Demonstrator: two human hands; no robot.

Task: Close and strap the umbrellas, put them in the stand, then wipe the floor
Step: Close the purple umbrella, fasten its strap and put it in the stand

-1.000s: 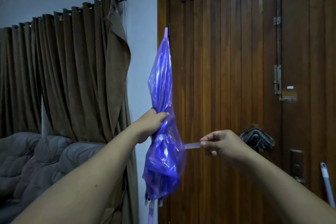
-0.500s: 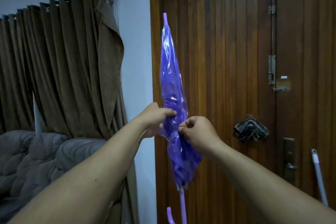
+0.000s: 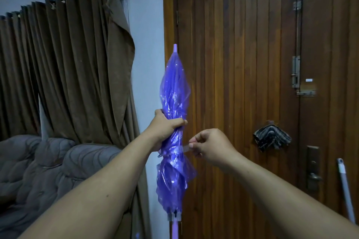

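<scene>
A slatted wooden door (image 3: 242, 83) fills the right half of the view, its frame running off the top and bottom edges; brown pleated curtains (image 3: 68, 68) cover the left, with a strip of pale wall (image 3: 147, 48) between them. Open air lies in front of the door, where a person holds a closed umbrella (image 3: 174, 91) upright at arm's length, clear of door, wall and curtain alike. A grey quilted sofa (image 3: 38, 165) sits low at left, partly cut off by the frame edge and by the left forearm. The umbrella's translucent purple canopy is gathered and crinkled around the shaft, bulging above and below a pinched waist; its pale tip points up, and the lower shaft runs out of view at the bottom, the handle unseen. The left hand (image 3: 165, 128) is wrapped around the canopy at that waist. The right hand (image 3: 209, 145), just beside it, pinches the end of a clear strap (image 3: 184, 149) drawn across the folds; whether the strap is fastened cannot be made out. A dark striped cloth (image 3: 272, 137) hangs on the door, and a pale pole (image 3: 344, 186) leans at the right edge, its ends cut off.
</scene>
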